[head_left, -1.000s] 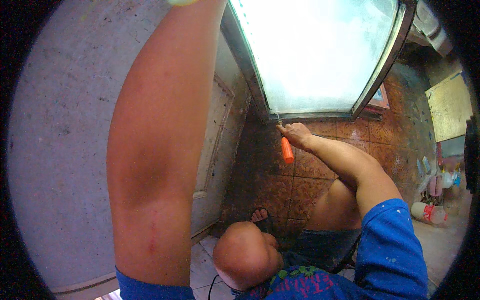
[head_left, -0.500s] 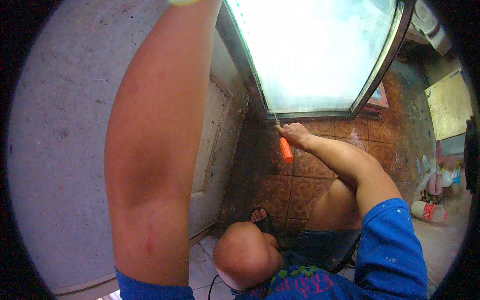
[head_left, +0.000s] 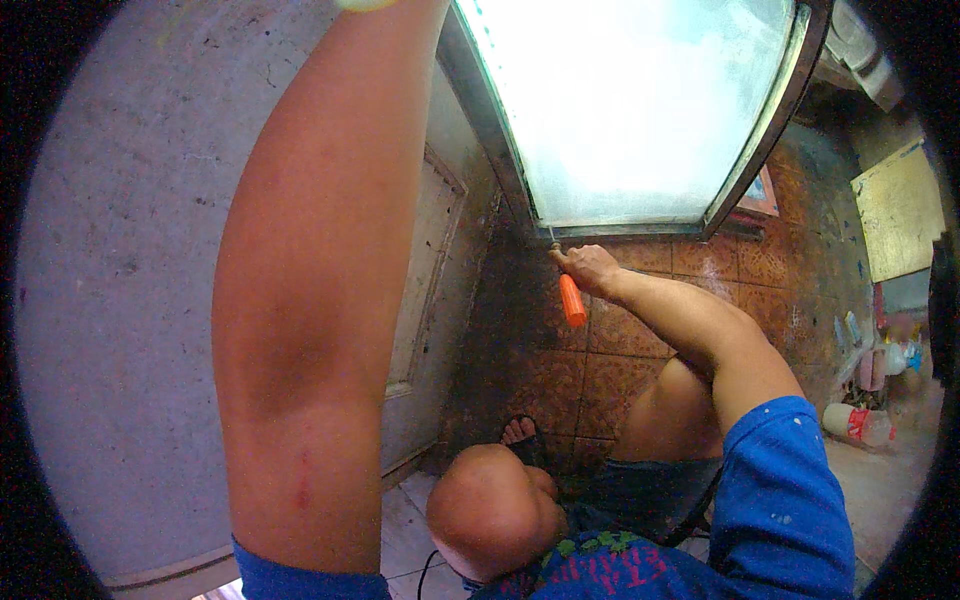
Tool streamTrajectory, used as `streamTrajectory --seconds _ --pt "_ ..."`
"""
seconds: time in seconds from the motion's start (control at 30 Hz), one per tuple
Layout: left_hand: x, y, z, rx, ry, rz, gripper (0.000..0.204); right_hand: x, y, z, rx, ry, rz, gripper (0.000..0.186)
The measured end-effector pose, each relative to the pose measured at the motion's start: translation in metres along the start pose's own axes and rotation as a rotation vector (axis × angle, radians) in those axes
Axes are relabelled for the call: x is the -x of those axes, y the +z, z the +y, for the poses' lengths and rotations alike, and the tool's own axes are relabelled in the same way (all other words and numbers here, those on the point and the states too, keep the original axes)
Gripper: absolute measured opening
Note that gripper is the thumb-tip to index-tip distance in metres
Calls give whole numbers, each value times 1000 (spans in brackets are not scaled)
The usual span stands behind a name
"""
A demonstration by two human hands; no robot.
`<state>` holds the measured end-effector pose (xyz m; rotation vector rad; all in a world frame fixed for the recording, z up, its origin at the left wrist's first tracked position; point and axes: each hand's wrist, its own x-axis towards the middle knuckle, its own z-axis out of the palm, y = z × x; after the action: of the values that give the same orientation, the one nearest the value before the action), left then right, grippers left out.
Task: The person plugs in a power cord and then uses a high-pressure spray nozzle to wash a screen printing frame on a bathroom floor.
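My right hand (head_left: 588, 268) is closed around an orange-handled tool (head_left: 572, 300), which has a brownish collar and a thin metal shank, like a screwdriver. Its thin tip touches or nearly touches the lower left corner of a glowing, frosted glass panel (head_left: 640, 120) in a dark frame (head_left: 640, 232). My left forearm (head_left: 310, 250) stretches up the left side and leaves the picture at the top, so the left hand is out of sight. A pale, bright thing (head_left: 366, 4) shows beside that arm at the top edge.
A grey wall (head_left: 130, 280) and a panelled door (head_left: 425, 270) stand to the left. Brown tiles (head_left: 550, 375) cover the floor below the panel. My bare knee (head_left: 485, 510) is close underneath. At the right are a yellowish board (head_left: 905, 210) and a plastic bottle (head_left: 855, 423).
My left forearm has shifted very slightly to the right. My right hand and the orange-handled tool stay at the same corner.
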<state>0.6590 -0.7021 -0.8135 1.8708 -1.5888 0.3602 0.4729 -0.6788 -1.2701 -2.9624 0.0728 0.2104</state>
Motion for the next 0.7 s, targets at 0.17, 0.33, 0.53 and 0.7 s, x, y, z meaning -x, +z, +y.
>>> streamTrajectory --seconds 0.17,0.33,0.53,0.7 --pt "-1 0 12 -17 -6 6 49 5 1 8 -24 -22 149 47" --pt "0 -4 16 -15 -10 18 52 3 -61 -18 -79 51 280 69" --pt "-2 -6 17 -41 -1 23 55 23 -137 -35 -89 107 477 62" --pt "2 -7 23 20 -43 -7 56 42 -176 -41 -65 88 590 61"
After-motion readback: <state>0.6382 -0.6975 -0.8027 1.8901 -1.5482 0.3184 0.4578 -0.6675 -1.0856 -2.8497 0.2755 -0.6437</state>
